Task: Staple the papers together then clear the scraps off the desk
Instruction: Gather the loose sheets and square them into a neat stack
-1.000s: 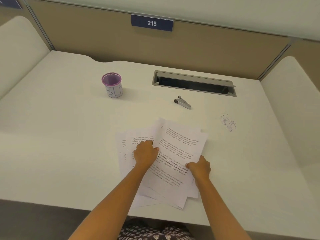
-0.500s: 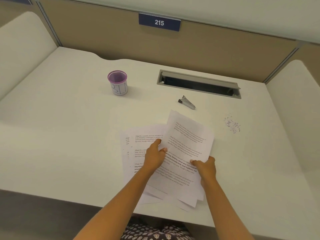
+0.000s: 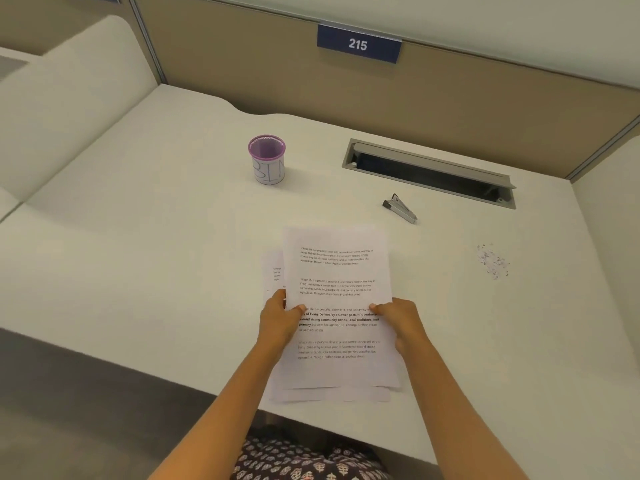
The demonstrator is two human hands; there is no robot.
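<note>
Papers (image 3: 337, 271), a loose stack of printed sheets, at the near edge of the desk (image 3: 138, 254), with the lower ends overhanging it above a patterned garment (image 3: 304, 459). The left hand (image 3: 280, 320) pinches the left margin and the right hand (image 3: 398, 322) the right margin, each with the thumb on the top sheet; the fingers beneath are hidden. Whether the stack rests on the desk or is slightly raised cannot be told. The sheets are not yet flush: one projects at the left behind the top sheet, and the bottom edges lie stepped.

Step in hand, as judged: squaring the stack before stapling. To do it well, the grip should be loose enough for the sheets to slide, and the stack tapped on one edge, then on an adjoining edge, until the corner to be stapled is even.

Beyond the stack to the right lies the stapler (image 3: 400, 207), untouched and apart from the papers. Farther right is a scatter of small scraps (image 3: 493, 261). At the far left stands a purple-rimmed cup marked "BIN" (image 3: 266, 161), a likely receptacle for them. Behind the stapler runs a cable slot (image 3: 429, 171); on the partition, a plate reading 215 (image 3: 358, 45).
</note>
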